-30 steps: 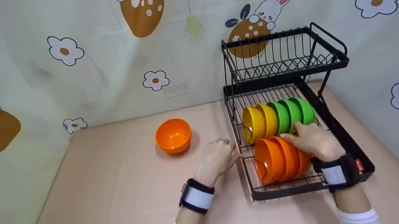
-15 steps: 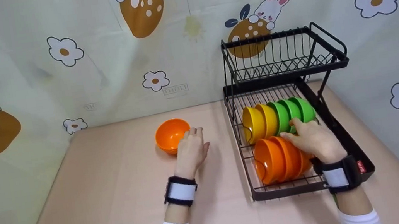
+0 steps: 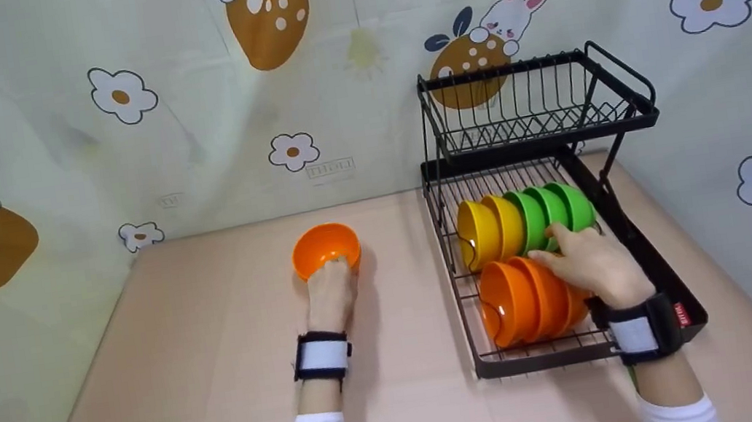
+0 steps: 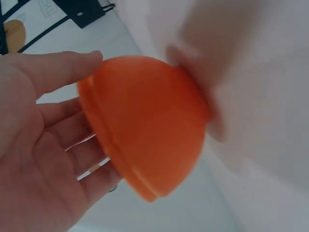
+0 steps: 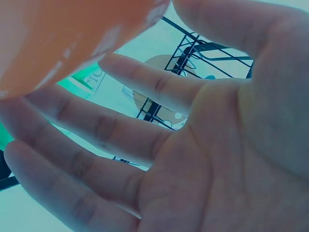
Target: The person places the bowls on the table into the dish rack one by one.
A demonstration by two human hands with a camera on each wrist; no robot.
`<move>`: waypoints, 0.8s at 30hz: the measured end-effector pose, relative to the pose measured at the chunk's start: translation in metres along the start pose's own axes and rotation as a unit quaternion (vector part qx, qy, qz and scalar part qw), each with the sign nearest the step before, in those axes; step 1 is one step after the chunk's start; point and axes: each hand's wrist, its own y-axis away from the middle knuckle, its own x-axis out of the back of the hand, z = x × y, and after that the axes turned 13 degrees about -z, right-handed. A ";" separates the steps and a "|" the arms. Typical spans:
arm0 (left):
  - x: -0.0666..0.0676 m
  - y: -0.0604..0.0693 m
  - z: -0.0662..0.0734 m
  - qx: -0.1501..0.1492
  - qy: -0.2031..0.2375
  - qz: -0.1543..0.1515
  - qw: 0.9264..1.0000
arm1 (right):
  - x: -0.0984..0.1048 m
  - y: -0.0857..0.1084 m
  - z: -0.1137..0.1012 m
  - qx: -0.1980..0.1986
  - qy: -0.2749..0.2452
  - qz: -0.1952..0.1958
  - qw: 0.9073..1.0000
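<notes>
An orange bowl [image 3: 324, 242] stands on the table left of the rack. My left hand [image 3: 330, 295] grips its near rim, fingers reaching in over the edge. In the left wrist view, the thumb [image 4: 79, 67] lies at the rim of the orange bowl [image 4: 149, 121]; a second edge runs along that rim, and I cannot tell whether another bowl is nested there. Three orange bowls [image 3: 507, 303] stand on edge in the front of the rack. My right hand [image 3: 597, 264] rests against the rightmost one, fingers spread and fairly straight behind the orange bowl [image 5: 72, 43] in the right wrist view.
The black two-tier dish rack [image 3: 551, 361] stands at the right. Behind the orange row, two yellow bowls [image 3: 478, 233] and three green bowls [image 3: 553, 212] stand on edge. The upper tier [image 3: 542, 137] overhangs the rack's back. A patterned sheet [image 3: 201, 118] hangs behind the table.
My left hand has moved left from beside the rack to the orange bowl on the table and taken hold of its rim. The right hand has barely moved.
</notes>
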 end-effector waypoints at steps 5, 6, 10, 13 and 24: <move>-0.002 0.000 -0.004 -0.002 -0.002 0.018 1.000 | 0.000 0.000 0.000 -0.001 0.001 -0.001 1.000; -0.002 0.000 -0.004 -0.001 0.001 0.015 1.000 | 0.000 0.000 0.000 -0.002 -0.001 -0.002 1.000; 0.003 -0.001 -0.005 0.015 0.023 -0.009 1.000 | 0.001 0.000 -0.001 -0.004 -0.003 -0.006 1.000; 0.007 -0.002 -0.004 0.026 0.037 -0.026 0.999 | 0.001 0.000 -0.001 -0.005 0.001 -0.006 1.000; 0.020 -0.002 -0.002 0.016 0.019 -0.030 0.999 | 0.002 0.001 -0.002 -0.015 0.004 -0.012 1.000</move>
